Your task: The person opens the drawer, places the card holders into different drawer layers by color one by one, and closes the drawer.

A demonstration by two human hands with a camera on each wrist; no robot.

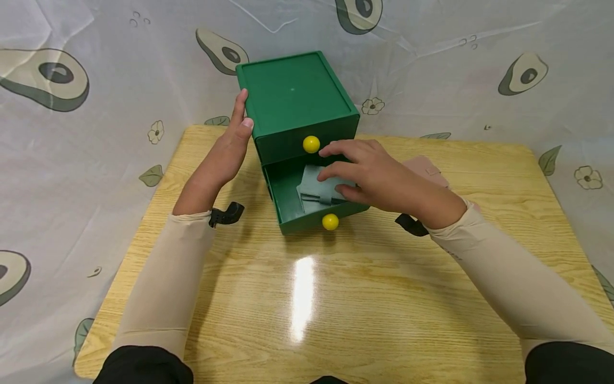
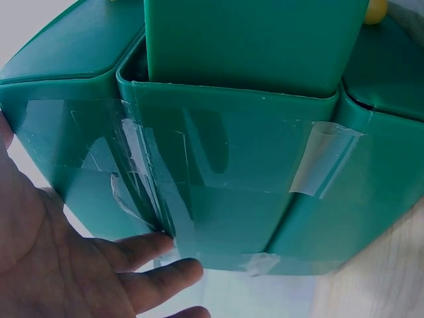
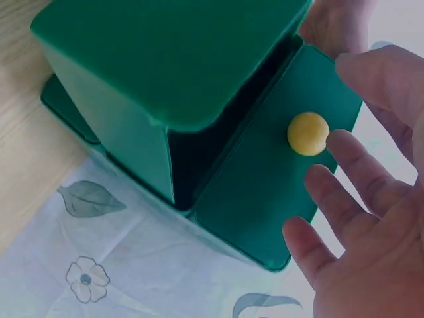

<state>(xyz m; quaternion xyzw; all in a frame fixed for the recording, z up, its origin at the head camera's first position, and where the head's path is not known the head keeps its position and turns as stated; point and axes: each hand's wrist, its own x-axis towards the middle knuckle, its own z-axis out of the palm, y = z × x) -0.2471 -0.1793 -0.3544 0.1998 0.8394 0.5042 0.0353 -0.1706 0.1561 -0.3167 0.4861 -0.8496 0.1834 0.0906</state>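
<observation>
A green drawer box (image 1: 295,93) with yellow ball knobs stands at the back of the table, its top drawer closed. Below that, a drawer (image 1: 303,224) is pulled out. Inside it lies a light blue wallet-like item (image 1: 314,184) with a strap, partly hidden under my right hand (image 1: 369,173). That hand hovers over the drawer with fingers spread and loosely bent, holding nothing; its fingertips come near the top drawer's yellow knob (image 3: 308,134). On the box's left side rests my left hand (image 1: 230,149), fingers extended along the wall.
A pink wallet-like item (image 1: 424,168) lies on the wooden table (image 1: 384,309), partly covered by the right forearm. Clear tape (image 2: 218,152) runs across the box's side. A patterned cloth (image 1: 446,96) hangs close behind the box.
</observation>
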